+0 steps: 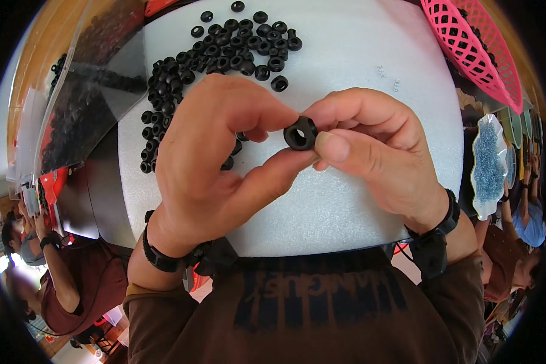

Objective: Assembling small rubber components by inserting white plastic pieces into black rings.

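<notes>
In front of me, above a white foam sheet (358, 212), a black ring-shaped part (310, 127) with a wide hole is held between both hands. My left hand (203, 158) pinches it from the left with thumb and index finger. From the right, my right hand (385, 142) grips its edge, thumb on the near side and fingers curled behind. Whether anything small sits between the right fingertips is hidden. Many similar black rings (224, 51) lie in a loose pile at the far left of the sheet, some partly covered by my left hand.
Two tiny clear clusters (380, 71) lie on the sheet's right side. A pink lattice basket (485, 67) with black parts stands at far right, above a white scalloped tray (502, 142) of bluish clear bits. Left is a clear bag (97, 115) of dark pieces. People sit both sides.
</notes>
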`<action>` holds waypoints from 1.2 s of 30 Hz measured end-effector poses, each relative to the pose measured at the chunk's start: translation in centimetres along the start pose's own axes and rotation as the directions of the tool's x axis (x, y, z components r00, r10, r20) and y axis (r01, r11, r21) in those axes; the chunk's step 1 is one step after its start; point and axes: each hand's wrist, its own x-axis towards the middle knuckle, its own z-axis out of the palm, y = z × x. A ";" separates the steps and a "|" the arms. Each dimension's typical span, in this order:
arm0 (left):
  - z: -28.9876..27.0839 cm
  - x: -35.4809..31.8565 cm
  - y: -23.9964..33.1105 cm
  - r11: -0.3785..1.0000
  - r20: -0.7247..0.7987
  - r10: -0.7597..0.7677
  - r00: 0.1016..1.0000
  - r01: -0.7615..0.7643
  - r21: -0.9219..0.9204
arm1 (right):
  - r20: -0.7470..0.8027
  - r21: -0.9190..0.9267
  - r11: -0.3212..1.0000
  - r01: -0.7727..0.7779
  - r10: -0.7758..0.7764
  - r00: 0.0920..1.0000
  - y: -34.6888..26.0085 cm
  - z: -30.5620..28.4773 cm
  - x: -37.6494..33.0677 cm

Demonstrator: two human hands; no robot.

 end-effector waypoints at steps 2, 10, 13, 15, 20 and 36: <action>0.2 0.0 0.0 1.000 -0.015 -0.004 1.000 0.004 0.007 | 0.008 0.027 0.999 -0.038 0.038 0.999 -0.1 -0.1 0.0; 0.9 0.0 0.0 0.994 -0.031 0.047 0.998 -0.044 0.102 | 0.018 0.034 0.996 -0.077 0.076 0.997 0.1 0.0 0.1; 0.7 -0.1 0.1 0.997 -0.016 -0.001 1.000 0.002 0.072 | -0.005 0.026 0.996 -0.086 0.086 0.996 -0.1 0.1 0.2; 0.9 0.0 0.0 0.997 -0.016 0.057 0.998 -0.056 0.062 | -0.003 0.028 0.995 -0.099 0.100 0.995 -0.1 0.0 0.2; 1.5 -0.2 -0.3 0.993 -0.061 0.117 0.991 -0.115 0.031 | -0.074 -0.051 0.994 -0.101 0.098 0.993 -0.3 0.0 -0.3; 0.9 -0.7 -0.5 0.974 -0.103 0.226 0.969 -0.225 0.020 | 0.061 0.054 0.992 -0.116 0.113 0.992 -0.5 1.3 -0.2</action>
